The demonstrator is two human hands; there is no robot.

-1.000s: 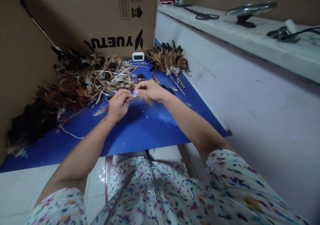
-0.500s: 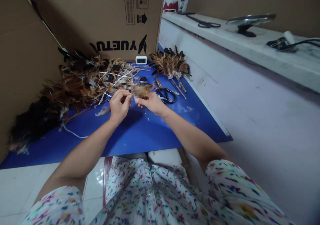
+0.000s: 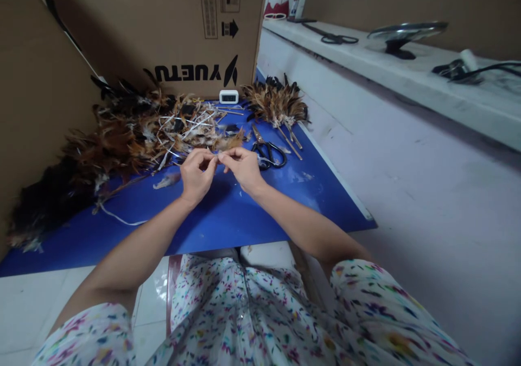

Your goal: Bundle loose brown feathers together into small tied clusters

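Note:
Over the blue tabletop (image 3: 220,219), my left hand (image 3: 198,175) and my right hand (image 3: 244,168) meet fingertip to fingertip, both closed in a pinch. A brown feather (image 3: 233,140) sticks up behind my right fingers; its pale base runs into the pinch, where the fingers hide most of it. Black-handled scissors (image 3: 269,154) lie just right of my right hand, blades pointing away. A small pale feather (image 3: 166,180) rests left of my left hand. Beyond the hands spreads a heap of brown and black feathers (image 3: 122,138) mixed with white strips.
Bundled feathers on sticks (image 3: 279,103) lie at the back right. A small white digital clock (image 3: 228,96) stands before a large cardboard box (image 3: 183,30). On the right ledge (image 3: 431,78) are another pair of scissors (image 3: 340,39), a round glass lid (image 3: 407,32) and a black cable.
My right hand has turned and drawn closer to my left, so the fingertips now meet. The feather shows less, tucked behind the right fingers.

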